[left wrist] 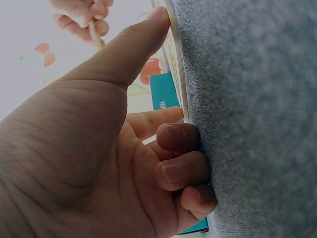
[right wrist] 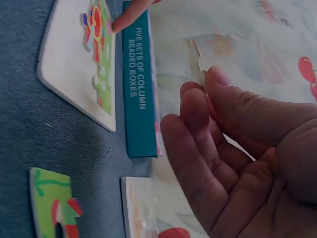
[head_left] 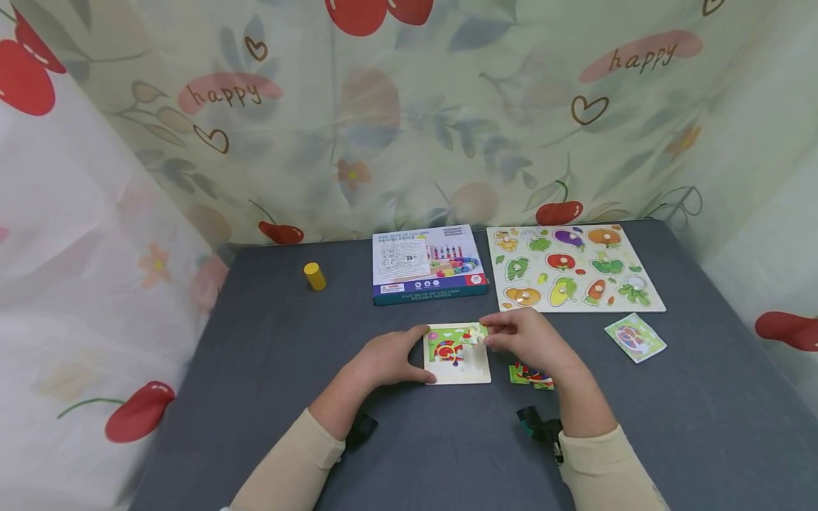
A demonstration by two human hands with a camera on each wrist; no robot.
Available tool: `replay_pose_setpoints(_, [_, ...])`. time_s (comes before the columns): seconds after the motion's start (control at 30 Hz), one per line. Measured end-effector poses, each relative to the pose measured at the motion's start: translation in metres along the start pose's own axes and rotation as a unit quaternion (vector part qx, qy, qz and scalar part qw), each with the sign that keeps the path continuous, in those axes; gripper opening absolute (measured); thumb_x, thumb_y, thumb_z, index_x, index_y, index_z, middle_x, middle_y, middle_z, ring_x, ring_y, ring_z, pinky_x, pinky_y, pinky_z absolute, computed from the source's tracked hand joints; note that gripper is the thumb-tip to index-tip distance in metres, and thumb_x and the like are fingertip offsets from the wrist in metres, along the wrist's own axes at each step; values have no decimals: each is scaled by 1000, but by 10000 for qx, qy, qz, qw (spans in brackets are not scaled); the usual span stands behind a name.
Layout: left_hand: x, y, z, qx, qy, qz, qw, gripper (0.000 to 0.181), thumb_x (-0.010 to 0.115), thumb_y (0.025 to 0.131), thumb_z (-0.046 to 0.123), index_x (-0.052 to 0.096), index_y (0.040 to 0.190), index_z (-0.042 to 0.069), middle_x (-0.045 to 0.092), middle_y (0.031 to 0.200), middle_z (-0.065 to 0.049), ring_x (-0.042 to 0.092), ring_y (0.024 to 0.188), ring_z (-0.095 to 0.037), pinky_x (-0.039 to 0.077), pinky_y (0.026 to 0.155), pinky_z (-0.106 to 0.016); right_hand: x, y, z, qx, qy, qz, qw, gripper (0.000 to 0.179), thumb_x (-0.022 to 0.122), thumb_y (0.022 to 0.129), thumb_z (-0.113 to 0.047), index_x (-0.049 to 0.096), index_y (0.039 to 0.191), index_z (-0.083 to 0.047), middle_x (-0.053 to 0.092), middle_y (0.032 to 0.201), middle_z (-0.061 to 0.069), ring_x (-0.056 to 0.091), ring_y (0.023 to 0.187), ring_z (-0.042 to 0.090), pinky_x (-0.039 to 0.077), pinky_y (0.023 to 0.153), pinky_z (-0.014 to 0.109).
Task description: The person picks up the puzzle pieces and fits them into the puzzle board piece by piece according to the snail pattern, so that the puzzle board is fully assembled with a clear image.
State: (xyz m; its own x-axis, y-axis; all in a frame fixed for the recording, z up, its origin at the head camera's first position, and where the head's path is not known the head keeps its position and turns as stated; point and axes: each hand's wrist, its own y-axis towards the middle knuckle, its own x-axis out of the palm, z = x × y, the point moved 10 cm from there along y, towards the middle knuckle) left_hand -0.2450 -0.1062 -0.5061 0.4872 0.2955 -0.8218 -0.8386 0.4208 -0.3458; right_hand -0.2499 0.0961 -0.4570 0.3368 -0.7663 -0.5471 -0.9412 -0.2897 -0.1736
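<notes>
A small square jigsaw puzzle board [head_left: 463,370] lies on the dark table, its upper part filled with a green and red picture and its lower part bare. My left hand [head_left: 386,358] holds its left side, thumb on the near edge and index finger on the far edge; the other fingers curl against the cloth in the left wrist view. Above the board's far right corner, my right hand [head_left: 533,345] pinches a thin puzzle piece [right wrist: 194,57] between thumb and fingertips, seen edge-on in the right wrist view. Loose puzzle pieces [head_left: 520,375] lie beside the board, partly behind the right wrist.
Behind the board stands a flat box [head_left: 429,289] labelled as beaded boxes. A vegetable peg board [head_left: 542,284] lies to its right, with a small square picture card [head_left: 653,343] in front. A yellow cylinder [head_left: 315,277] stands at the far left.
</notes>
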Motion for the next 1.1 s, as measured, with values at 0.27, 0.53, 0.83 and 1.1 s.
replay_pose_setpoints(0.27, [0, 0, 0, 43, 17, 10, 10000, 98, 81, 80, 61, 39, 159, 19, 56, 146, -8, 55, 120, -25, 44, 106, -50, 15, 7, 10, 97, -659, -114, 9977, 33, 77, 93, -13, 73, 124, -1, 67, 91, 2, 58, 83, 19, 50, 73, 35])
replay_pose_setpoints(0.53, [1, 1, 0, 59, -11, 11, 10000, 97, 80, 81, 61, 39, 158, 19, 56, 146, -8, 56, 118, -25, 45, 105, -50, 25, 12, 18, 293, -883, -82, 9956, 31, 79, 92, -13, 75, 121, -3, 67, 89, 0, 57, 84, 19, 48, 76, 36])
replay_pose_setpoints(0.83, [0, 1, 1, 133, 9, 40, 9999, 97, 80, 81, 60, 40, 158, 19, 57, 145, -8, 56, 116, -24, 45, 104, -49, 29, 14, 21, 313, -1048, -90, 9940, 32, 81, 89, -12, 75, 119, -2, 66, 88, 1, 56, 80, 19, 46, 72, 35])
replay_pose_setpoints(1.1, [0, 1, 0, 100, -5, 10, 9999, 97, 80, 81, 61, 39, 158, 19, 57, 145, -8, 56, 117, -25, 45, 104, -50, 36, 17, 18, 90, -1255, -141, 9920, 28, 81, 90, -17, 79, 117, -11, 64, 84, 0, 53, 76, 17, 45, 66, 33])
